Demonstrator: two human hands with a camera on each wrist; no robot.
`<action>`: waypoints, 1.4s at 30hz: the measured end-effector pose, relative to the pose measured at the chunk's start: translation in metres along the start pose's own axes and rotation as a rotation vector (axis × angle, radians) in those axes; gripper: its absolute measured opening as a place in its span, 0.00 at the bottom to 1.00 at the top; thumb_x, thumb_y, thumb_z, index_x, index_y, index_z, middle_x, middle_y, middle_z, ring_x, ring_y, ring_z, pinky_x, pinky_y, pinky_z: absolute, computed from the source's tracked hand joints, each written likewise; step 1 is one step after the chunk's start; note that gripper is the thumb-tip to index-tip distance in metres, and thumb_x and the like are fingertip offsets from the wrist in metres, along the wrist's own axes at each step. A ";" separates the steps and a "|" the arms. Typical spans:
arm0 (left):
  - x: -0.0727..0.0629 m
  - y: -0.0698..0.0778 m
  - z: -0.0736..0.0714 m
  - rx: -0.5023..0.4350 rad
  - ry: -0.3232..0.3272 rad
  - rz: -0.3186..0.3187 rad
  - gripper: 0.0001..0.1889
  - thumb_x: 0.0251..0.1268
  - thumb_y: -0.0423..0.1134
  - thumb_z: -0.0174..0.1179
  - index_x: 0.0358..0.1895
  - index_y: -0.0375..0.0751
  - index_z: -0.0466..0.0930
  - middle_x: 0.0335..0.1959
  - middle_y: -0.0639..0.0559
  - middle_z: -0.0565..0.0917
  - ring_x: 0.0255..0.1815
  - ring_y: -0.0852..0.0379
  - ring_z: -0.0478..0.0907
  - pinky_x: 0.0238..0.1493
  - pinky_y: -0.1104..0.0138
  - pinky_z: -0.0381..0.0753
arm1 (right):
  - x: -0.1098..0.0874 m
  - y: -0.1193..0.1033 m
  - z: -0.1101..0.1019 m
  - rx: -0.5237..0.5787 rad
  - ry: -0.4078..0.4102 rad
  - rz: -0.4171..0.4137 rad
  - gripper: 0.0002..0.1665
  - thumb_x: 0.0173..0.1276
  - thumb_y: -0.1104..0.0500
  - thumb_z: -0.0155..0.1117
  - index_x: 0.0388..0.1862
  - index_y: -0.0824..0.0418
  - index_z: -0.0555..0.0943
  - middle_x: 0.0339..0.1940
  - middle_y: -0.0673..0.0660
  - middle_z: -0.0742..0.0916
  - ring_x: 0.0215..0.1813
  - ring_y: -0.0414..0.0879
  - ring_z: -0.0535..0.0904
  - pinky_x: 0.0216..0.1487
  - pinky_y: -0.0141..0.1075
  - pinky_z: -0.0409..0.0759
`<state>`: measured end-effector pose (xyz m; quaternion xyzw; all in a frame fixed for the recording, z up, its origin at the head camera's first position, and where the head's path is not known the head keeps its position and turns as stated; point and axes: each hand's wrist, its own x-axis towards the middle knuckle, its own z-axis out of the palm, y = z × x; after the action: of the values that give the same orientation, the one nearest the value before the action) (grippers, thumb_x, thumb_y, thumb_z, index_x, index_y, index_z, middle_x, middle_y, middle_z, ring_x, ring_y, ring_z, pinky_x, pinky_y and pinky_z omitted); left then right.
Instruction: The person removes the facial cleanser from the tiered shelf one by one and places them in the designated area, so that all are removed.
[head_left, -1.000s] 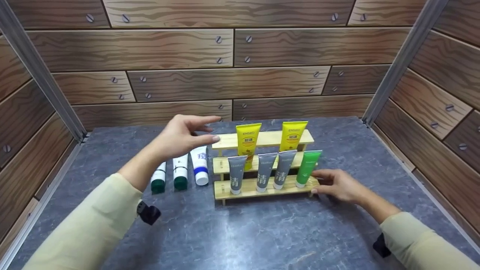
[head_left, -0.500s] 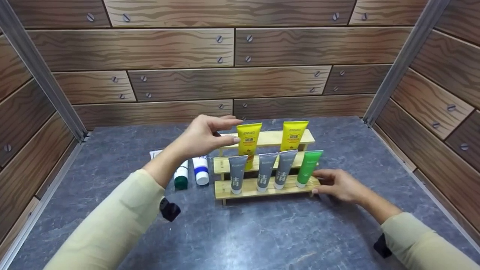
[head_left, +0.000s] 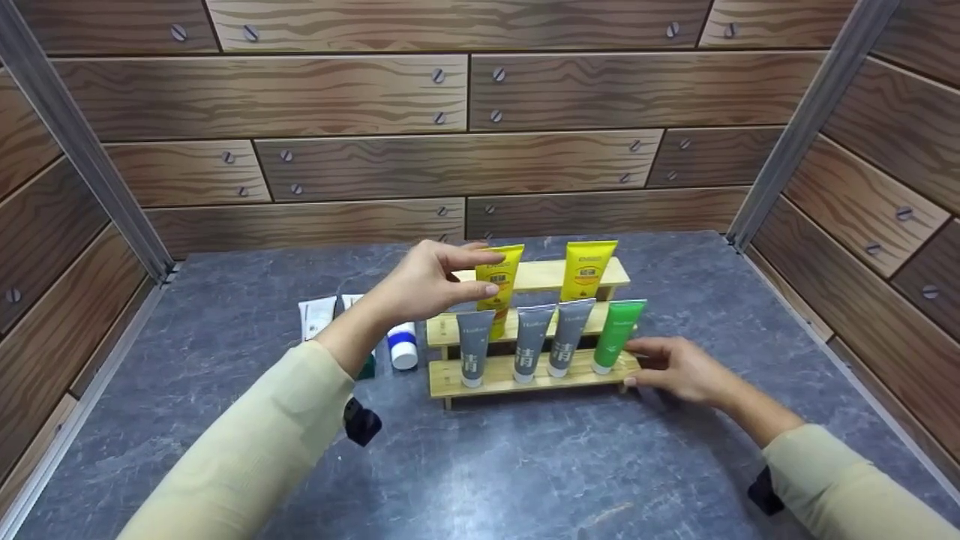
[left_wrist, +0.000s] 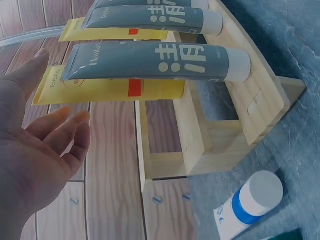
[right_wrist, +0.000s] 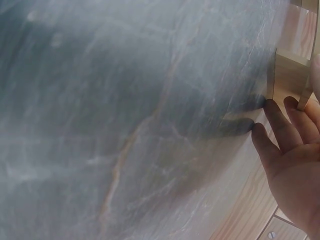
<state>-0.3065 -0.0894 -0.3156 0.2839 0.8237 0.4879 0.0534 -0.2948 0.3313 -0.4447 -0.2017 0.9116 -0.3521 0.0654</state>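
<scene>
A three-tier wooden rack point(head_left: 444, 381) bears several squeeze tubes standing on their caps. My left hand point(head_left: 433, 281) reaches in from the left, thumb and fingers spread around the upper part of the left yellow tube point(head_left: 504, 274). In the left wrist view a gap shows between the curved fingers point(left_wrist: 65, 131) and that yellow tube. My right hand point(head_left: 679, 371) holds the rack's right end, thumb in front and fingers behind the lowest tier. On that tier stand a green tube point(head_left: 618, 339) and grey tubes, the leftmost grey tube point(head_left: 473, 351) in front of the yellow one.
Another yellow tube point(head_left: 587, 271) stands at the right of the rack. Left of it, white tubes lie on the grey marbled table point(head_left: 525, 472): one with a blue band point(head_left: 403, 351), another white tube point(head_left: 318, 315) partly behind my left forearm. Wood-patterned walls point(head_left: 360, 97) enclose the table.
My left hand has moved right, from the rack's left side to around the left yellow tube. My right hand has stayed at the rack's right end.
</scene>
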 end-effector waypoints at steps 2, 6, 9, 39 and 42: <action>0.001 -0.001 0.002 0.009 0.000 0.011 0.23 0.72 0.45 0.72 0.68 0.53 0.85 0.76 0.50 0.75 0.62 0.58 0.82 0.43 0.66 0.84 | 0.000 0.000 0.000 -0.002 -0.001 -0.004 0.35 0.69 0.54 0.78 0.67 0.74 0.79 0.65 0.72 0.83 0.67 0.68 0.79 0.70 0.60 0.74; 0.003 -0.002 0.006 0.011 0.002 0.016 0.23 0.71 0.46 0.73 0.68 0.54 0.85 0.70 0.53 0.81 0.43 0.58 0.83 0.32 0.67 0.76 | 0.000 0.001 0.000 -0.006 -0.001 -0.001 0.36 0.68 0.53 0.78 0.68 0.73 0.79 0.66 0.72 0.83 0.67 0.68 0.79 0.70 0.60 0.74; 0.006 -0.004 0.008 0.002 0.003 0.012 0.23 0.71 0.45 0.73 0.67 0.53 0.85 0.66 0.54 0.84 0.41 0.57 0.83 0.33 0.67 0.76 | 0.000 0.002 0.000 -0.008 -0.003 0.004 0.37 0.68 0.52 0.78 0.68 0.73 0.79 0.66 0.72 0.83 0.67 0.68 0.79 0.70 0.60 0.74; 0.015 -0.010 0.015 -0.042 0.009 0.013 0.21 0.77 0.25 0.59 0.66 0.48 0.86 0.65 0.49 0.85 0.54 0.56 0.85 0.43 0.68 0.83 | 0.000 0.004 0.000 -0.018 0.011 -0.014 0.36 0.68 0.52 0.78 0.68 0.72 0.80 0.65 0.70 0.84 0.67 0.67 0.80 0.71 0.61 0.73; 0.013 -0.010 0.013 -0.041 0.025 0.014 0.22 0.78 0.25 0.59 0.66 0.50 0.86 0.66 0.50 0.84 0.47 0.56 0.84 0.41 0.68 0.82 | 0.000 0.004 0.000 -0.022 0.012 -0.013 0.37 0.68 0.52 0.78 0.68 0.73 0.80 0.65 0.71 0.84 0.67 0.68 0.79 0.71 0.61 0.72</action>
<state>-0.3171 -0.0764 -0.3282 0.2824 0.8122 0.5084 0.0456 -0.2963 0.3343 -0.4470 -0.2063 0.9145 -0.3435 0.0553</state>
